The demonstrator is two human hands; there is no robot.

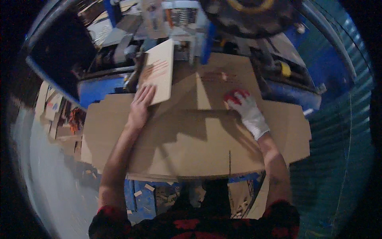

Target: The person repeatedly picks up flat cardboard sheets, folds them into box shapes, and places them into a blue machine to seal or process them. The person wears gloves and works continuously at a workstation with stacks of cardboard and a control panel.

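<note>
One light board (164,81), seemingly tilted, over the left part of the cardboard sheet (183,155); my bare left hand (141,105) lies at its near edge, apparently steadying it. Thumb hidden: whether those fingers grip, I cannot tell. One large sheet, lying flat; my gloved right hand (243,109) rests on it, fingers apart, nothing visibly held, likely keeping it from shifting. Beyond: one blue machine (97,91); one dark wheel (246,26), upper right.
</note>
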